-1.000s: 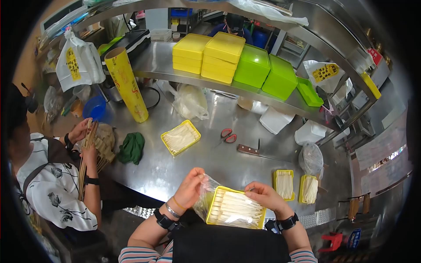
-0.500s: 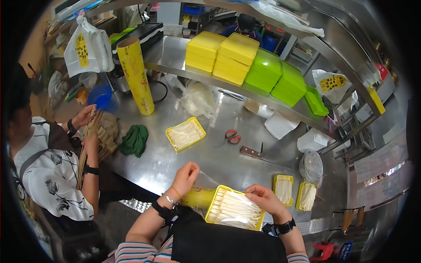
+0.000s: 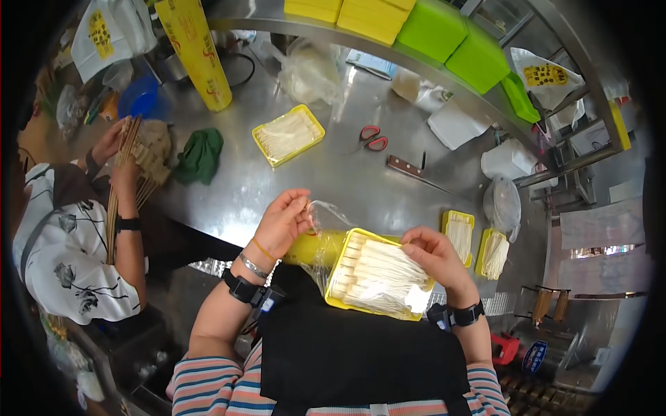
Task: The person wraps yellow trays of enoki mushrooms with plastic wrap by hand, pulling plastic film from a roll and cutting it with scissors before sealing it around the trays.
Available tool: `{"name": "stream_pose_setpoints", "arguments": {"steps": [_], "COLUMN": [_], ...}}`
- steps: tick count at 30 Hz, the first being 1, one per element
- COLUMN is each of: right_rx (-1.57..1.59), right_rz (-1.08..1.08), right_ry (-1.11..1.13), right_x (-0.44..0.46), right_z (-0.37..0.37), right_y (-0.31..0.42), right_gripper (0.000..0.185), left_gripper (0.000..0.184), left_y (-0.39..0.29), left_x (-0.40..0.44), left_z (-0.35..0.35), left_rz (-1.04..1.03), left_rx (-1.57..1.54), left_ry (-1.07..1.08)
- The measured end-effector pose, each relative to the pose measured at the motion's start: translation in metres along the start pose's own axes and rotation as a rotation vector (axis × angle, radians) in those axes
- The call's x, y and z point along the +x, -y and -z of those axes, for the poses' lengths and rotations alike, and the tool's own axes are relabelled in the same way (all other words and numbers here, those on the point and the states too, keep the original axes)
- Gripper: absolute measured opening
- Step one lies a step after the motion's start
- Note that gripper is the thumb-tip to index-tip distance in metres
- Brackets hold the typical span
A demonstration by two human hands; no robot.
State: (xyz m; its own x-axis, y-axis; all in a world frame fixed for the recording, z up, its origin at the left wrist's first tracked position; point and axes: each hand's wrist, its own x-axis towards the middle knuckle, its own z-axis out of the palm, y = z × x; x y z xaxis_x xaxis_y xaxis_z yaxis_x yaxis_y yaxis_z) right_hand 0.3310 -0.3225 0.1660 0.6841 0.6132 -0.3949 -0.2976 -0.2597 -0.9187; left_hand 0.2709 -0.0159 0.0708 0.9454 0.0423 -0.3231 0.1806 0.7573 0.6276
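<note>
A yellow tray (image 3: 336, 301) of enoki mushrooms (image 3: 385, 270) is tilted before my apron, with clear film over its top. My right hand (image 3: 438, 255) grips its right edge, thumb on top. At the left, my left hand (image 3: 283, 220) pinches the edge of the clear cling film (image 3: 326, 209), which stretches towards the tray. Behind and left of the tray lies a yellow roll of cling film (image 3: 312, 248), partly hidden by the tray and my wrist.
A filled yellow tray (image 3: 288, 135), green cloth (image 3: 199, 156), red-handled scissors (image 3: 373, 138) and knife (image 3: 406, 166) lie on the steel table (image 3: 236, 201). Two smaller trays (image 3: 458, 239) are at right. A co-worker (image 3: 83, 256) holds sticks at left. A shelf with boxes (image 3: 430, 41) overhangs the back.
My view has tipped down, so things sit higher in the picture. My left hand now shows pulled-up film at its fingertips. My right hand remains on the tray.
</note>
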Motion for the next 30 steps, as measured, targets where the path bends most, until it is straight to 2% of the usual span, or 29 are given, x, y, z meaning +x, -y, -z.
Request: {"name": "stream_pose_setpoints", "arguments": {"steps": [4, 6, 7, 9, 10, 12, 13, 15, 16, 18, 19, 21, 22, 24, 25, 27, 28, 30], "right_rx": [-0.018, -0.021, -0.019, -0.023, -0.027, -0.027, -0.023, -0.028, -0.033, -0.024, -0.015, -0.006, 0.001, 0.004, 0.007, 0.007, 0.007, 0.014], "right_rz": [0.070, 0.052, 0.036, 0.037, 0.043, 0.045, 0.047, 0.047, 0.047, 0.037, 0.024, 0.012, 0.001, 0.001, 0.000, 0.005, 0.012, 0.018], "right_ry": [-0.029, -0.033, -0.039, -0.025, -0.013, -0.003, 0.006, -0.010, -0.029, -0.029, -0.023, -0.031, -0.041, -0.038, -0.033, -0.051, -0.067, -0.073], "right_x": [0.001, -0.001, -0.002, -0.001, 0.000, 0.001, 0.001, 0.000, -0.001, -0.002, -0.002, -0.001, -0.001, -0.001, -0.002, -0.003, -0.004, -0.004], "right_z": [-0.005, -0.006, -0.007, -0.007, -0.006, -0.005, -0.005, -0.005, -0.004, -0.002, -0.001, -0.004, -0.005, -0.003, -0.003, -0.004, -0.005, -0.003], "right_y": [0.001, 0.005, 0.005, 0.003, 0.003, 0.003, 0.003, 0.002, 0.003, -0.001, -0.002, 0.000, 0.001, 0.001, 0.001, 0.003, 0.004, 0.001], "right_gripper": [0.012, 0.012, 0.012, 0.012, 0.012, 0.012, 0.011, 0.011, 0.011, 0.011, 0.012, 0.012, 0.012, 0.012, 0.012, 0.012, 0.011, 0.011], "left_gripper": [0.028, 0.028, 0.028, 0.025, 0.025, 0.020, 0.020, 0.017, 0.017, 0.019, 0.019, 0.020, 0.020, 0.023, 0.023, 0.023, 0.023, 0.027], "left_y": [0.005, 0.004, 0.005, 0.008, 0.008, 0.007, 0.011, 0.015, 0.014, 0.011, 0.007, -0.003, -0.007, -0.014, -0.011, -0.004, -0.004, -0.006], "left_x": [-0.018, -0.030, -0.034, -0.041, -0.044, -0.050, -0.051, -0.051, -0.052, -0.056, -0.057, -0.054, -0.054, -0.057, -0.058, -0.060, -0.060, -0.059], "left_z": [0.008, 0.001, -0.001, -0.004, -0.007, -0.012, -0.011, -0.010, -0.015, -0.026, -0.025, -0.022, -0.024, -0.032, -0.032, -0.032, -0.033, -0.038], "left_rz": [-0.006, 0.293, 0.292, 0.443, 0.442, 0.310, 0.309, 0.067, 0.067, -0.366, -0.363, -0.596, -0.595, -0.443, -0.441, -0.273, -0.270, -0.503], "left_rx": [-0.013, -0.088, -0.091, 0.020, 0.017, 0.055, 0.055, 0.042, 0.044, 0.408, 0.409, 0.888, 0.889, 0.675, 0.674, 0.683, 0.683, 0.968], "left_ry": [-0.073, -0.022, -0.025, 0.208, 0.208, 0.318, 0.317, 0.093, 0.097, -0.080, -0.082, -0.015, -0.015, 0.120, 0.123, 0.022, 0.027, -0.065]}}
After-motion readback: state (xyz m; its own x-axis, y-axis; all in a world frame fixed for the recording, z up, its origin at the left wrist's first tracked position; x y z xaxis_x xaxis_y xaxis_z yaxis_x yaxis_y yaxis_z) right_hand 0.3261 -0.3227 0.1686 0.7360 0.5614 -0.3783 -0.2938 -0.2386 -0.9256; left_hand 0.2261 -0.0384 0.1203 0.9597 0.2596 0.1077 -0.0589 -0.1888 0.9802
